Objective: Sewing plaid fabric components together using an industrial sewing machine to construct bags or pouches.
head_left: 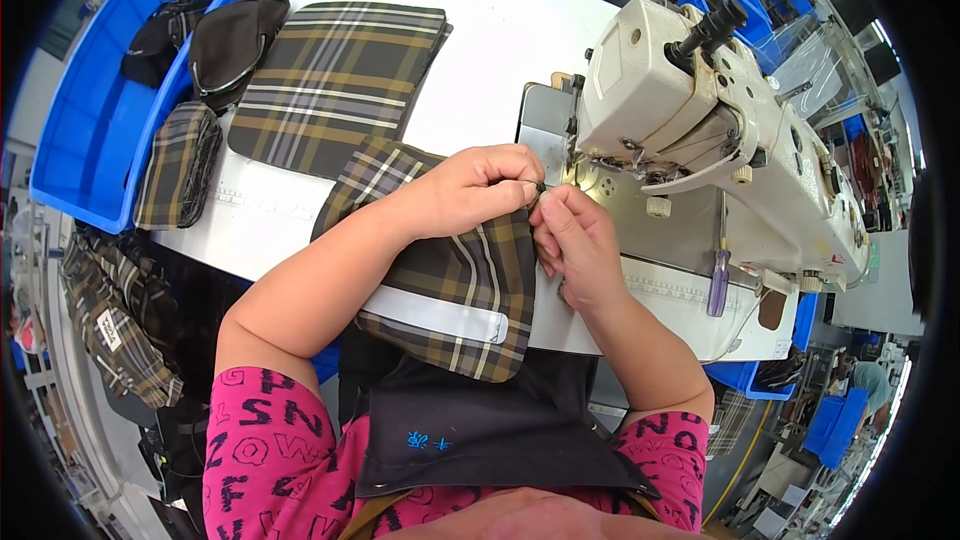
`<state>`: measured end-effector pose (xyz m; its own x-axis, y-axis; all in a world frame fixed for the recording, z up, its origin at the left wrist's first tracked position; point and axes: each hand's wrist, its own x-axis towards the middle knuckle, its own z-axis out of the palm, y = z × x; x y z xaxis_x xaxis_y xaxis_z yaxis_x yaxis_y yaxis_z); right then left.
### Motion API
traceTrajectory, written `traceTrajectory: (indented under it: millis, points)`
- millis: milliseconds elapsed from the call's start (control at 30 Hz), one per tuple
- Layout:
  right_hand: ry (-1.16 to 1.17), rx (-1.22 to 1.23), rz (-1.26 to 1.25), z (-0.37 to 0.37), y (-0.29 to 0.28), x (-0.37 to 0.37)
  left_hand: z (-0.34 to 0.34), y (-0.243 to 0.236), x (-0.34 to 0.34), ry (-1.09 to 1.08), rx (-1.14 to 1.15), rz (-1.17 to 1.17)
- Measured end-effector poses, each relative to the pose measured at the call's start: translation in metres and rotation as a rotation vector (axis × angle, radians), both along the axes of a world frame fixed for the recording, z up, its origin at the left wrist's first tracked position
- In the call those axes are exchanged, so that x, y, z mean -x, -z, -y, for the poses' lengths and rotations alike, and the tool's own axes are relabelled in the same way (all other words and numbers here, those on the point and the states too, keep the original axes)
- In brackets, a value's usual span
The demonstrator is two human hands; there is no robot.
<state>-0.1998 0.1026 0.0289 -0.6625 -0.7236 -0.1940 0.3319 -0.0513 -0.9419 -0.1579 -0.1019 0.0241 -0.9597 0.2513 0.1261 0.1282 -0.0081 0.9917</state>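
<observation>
A plaid fabric piece (470, 265) in brown, black and white lies at the table's front edge, partly over my lap, with a white strip (435, 315) across it. My left hand (475, 188) pinches a small dark bit of the fabric's upper right edge. Right beside it, my right hand (578, 240) is closed with thumb and forefinger at the same dark bit; the fingertips of both hands almost touch. What exactly sits between the fingertips is too small to make out. Just right of my hands stands a white sewing machine (660, 90), its needle area near my right hand.
A stack of plaid panels (335, 80) lies at the table's back left. Beside it are a black pouch (232, 45), a folded plaid bundle (180, 165) and a blue bin (85, 130). A purple-handled screwdriver (718, 285) rests by the machine. More plaid pieces (125, 330) hang at left.
</observation>
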Motion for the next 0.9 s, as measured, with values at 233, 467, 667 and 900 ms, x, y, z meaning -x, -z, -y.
traceTrajectory:
  millis: [233, 467, 667, 900]
  points:
    - [-0.017, -0.006, 0.032, -0.0005, -0.0022, 0.0014, -0.0024, 0.0022, -0.0001, -0.025, 0.018, 0.014]
    - [-0.02, -0.025, 0.047, -0.0003, -0.0022, 0.0033, -0.0019, 0.0005, -0.0002, -0.015, 0.034, 0.025]
    - [-0.018, -0.025, 0.073, 0.0002, -0.002, 0.0035, -0.0006, 0.0025, -0.0005, -0.016, 0.05, 0.006]
    - [-0.041, -0.052, 0.055, 0.001, 0.0001, 0.007, -0.0004, 0.0052, -0.0006, -0.012, 0.007, 0.021]
